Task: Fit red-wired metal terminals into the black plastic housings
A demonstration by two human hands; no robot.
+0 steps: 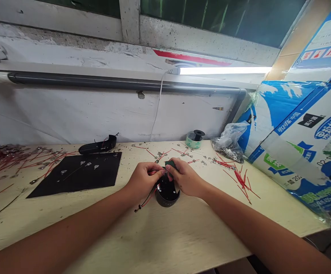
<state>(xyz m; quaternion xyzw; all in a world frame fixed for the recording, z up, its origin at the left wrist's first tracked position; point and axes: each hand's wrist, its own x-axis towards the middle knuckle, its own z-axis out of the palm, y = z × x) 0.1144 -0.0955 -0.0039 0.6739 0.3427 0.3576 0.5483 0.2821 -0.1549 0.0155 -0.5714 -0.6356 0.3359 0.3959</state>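
**Desk:** What's at the centre of the frame?

**Photographer:** Two bare hands at a plywood workbench (199, 236), the left hand (144, 182) and the right hand (184, 177) meeting over a round black plastic housing (167, 195).

**Desk:** How are the hands set?

**Photographer:** Neither is spread. The left hand's fingertips (161, 172) are pinched together at the housing's upper edge, though what they grip is too small to tell. The right hand pinches a dark green piece (170, 163) at the same edge (the knuckles hide most of it). The two hands touch.

**Desk:** Where's the housing?

**Photographer:** Near the bench's middle, just below the hands, held upright with its open side up. Thin red and black wires (146, 199) trail from it at 7 o'clock.

**Desk:** And around it?

**Photographer:** At 9 o'clock, a black mat (74, 175) carries a few metal terminals (82, 163). Beyond it at 10 o'clock lies a long black plastic casing (97, 145). A tape roll with a black spool (194, 140) stands at 12 o'clock against the wall, and a plastic bag of metal parts (228, 146) sits at 1 o'clock. Loose cut red wires (242, 180) lie at 3 o'clock, with printed cardboard cartons (296, 140) stacked past them.
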